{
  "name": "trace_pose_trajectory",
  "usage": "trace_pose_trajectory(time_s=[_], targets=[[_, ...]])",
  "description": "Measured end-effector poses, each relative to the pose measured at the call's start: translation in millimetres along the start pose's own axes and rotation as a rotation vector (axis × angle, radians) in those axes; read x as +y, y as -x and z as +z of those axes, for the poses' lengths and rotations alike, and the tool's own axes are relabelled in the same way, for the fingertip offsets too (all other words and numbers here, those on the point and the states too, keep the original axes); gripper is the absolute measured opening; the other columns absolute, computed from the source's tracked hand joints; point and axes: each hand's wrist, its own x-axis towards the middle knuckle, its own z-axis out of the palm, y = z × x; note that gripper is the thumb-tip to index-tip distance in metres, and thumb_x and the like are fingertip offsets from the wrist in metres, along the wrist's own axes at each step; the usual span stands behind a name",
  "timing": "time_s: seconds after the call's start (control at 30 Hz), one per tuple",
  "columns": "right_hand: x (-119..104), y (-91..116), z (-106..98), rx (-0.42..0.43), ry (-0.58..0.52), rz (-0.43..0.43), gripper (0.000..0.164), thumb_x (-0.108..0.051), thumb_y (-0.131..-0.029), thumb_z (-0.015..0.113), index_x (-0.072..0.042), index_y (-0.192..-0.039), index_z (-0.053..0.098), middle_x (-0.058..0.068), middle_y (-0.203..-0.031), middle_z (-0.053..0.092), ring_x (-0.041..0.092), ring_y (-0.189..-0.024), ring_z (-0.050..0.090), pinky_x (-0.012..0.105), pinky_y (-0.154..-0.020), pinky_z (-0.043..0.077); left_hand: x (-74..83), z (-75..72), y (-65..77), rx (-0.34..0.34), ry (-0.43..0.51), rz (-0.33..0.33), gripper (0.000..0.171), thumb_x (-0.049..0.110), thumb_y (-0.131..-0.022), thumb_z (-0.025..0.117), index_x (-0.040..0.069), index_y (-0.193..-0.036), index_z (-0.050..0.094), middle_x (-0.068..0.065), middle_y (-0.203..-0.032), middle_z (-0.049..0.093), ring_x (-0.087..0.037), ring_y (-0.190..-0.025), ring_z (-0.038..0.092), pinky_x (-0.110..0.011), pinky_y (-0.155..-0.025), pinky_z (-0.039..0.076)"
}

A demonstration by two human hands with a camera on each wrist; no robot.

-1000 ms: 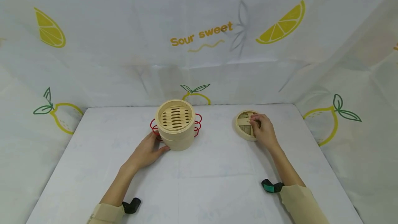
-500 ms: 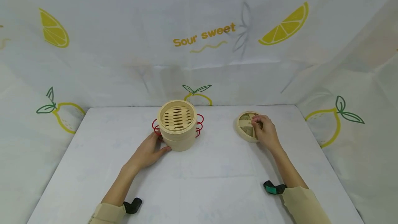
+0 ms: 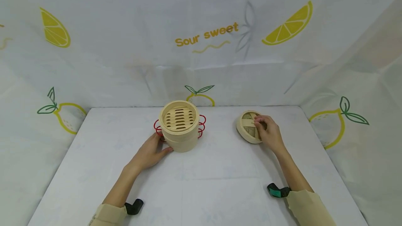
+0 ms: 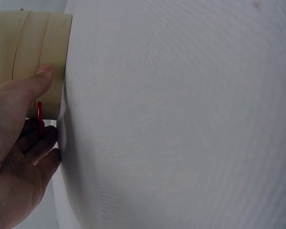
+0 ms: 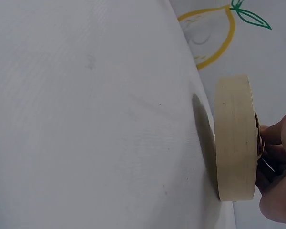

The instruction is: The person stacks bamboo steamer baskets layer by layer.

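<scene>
A stacked bamboo steamer (image 3: 180, 138) with red side handles stands left of the table's middle, its slatted top tier uncovered. My left hand (image 3: 154, 152) holds it low on its left side. In the left wrist view the thumb (image 4: 42, 81) presses on the bamboo wall and the curved fingers (image 4: 43, 143) lie around a red handle (image 4: 39, 112). On the right, my right hand (image 3: 269, 133) pinches the middle of the round bamboo lid (image 3: 248, 137). The right wrist view shows the lid (image 5: 236, 143) tilted, with shadow between it and the cloth; whether its lower edge touches is unclear.
A white cloth covers the table (image 3: 201, 187). Behind it hangs a white curtain (image 3: 141, 79) printed with lemons and lettering. A black device (image 3: 134, 206) sits at the left wrist and a black-and-green one (image 3: 277, 191) at the right.
The lid's left side has risen off the cloth in my right hand, so more of its side wall shows. My left hand and the steamer stay in place; the view has shifted slightly.
</scene>
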Motion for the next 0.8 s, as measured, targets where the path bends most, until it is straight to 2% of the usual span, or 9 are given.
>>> trace_pose_trajectory(time_s=[0.33,0.47,0.67,0.8], targets=[[-13,0,0,0.001,-0.01,-0.007,0.014,0.001,-0.106,0.065,0.014,-0.108,0.066,0.032,-0.126,0.068,0.042,-0.121,0.062,-0.004,-0.105,0.035,1.1,-0.8,0.3,0.01,0.0,0.006,0.057,0.028,-0.095,0.086,0.007,-0.14,0.057,-0.007,-0.117,0.069,-0.022,-0.109,0.066,-0.049,-0.101,0.055],[-21,-1,0,0.006,-0.026,-0.009,0.014,0.0,-0.106,0.065,0.014,-0.106,0.066,0.033,-0.126,0.068,0.041,-0.122,0.063,-0.004,-0.106,0.034,3.1,-2.3,0.6,0.003,-0.001,-0.004,0.056,0.029,-0.096,0.085,0.008,-0.139,0.056,-0.007,-0.116,0.068,-0.022,-0.109,0.065,-0.049,-0.1,0.054],[-34,-2,-1,0.032,-0.063,-0.071,0.008,0.005,-0.103,0.067,0.013,-0.103,0.067,0.035,-0.124,0.068,0.041,-0.12,0.065,-0.002,-0.109,0.036,3.6,-1.9,0.9,0.007,-0.002,-0.005,0.055,0.029,-0.096,0.084,0.007,-0.139,0.057,-0.006,-0.115,0.069,-0.022,-0.108,0.065,-0.05,-0.1,0.054],[-42,-3,0,0.053,-0.091,-0.097,0.006,0.006,-0.101,0.069,0.012,-0.102,0.068,0.032,-0.122,0.07,0.025,-0.12,0.064,0.0,-0.111,0.037,3.0,-1.1,1.5,0.004,0.002,-0.008,0.055,0.03,-0.097,0.084,0.008,-0.139,0.057,-0.005,-0.115,0.069,-0.021,-0.108,0.065,-0.049,-0.1,0.054]])
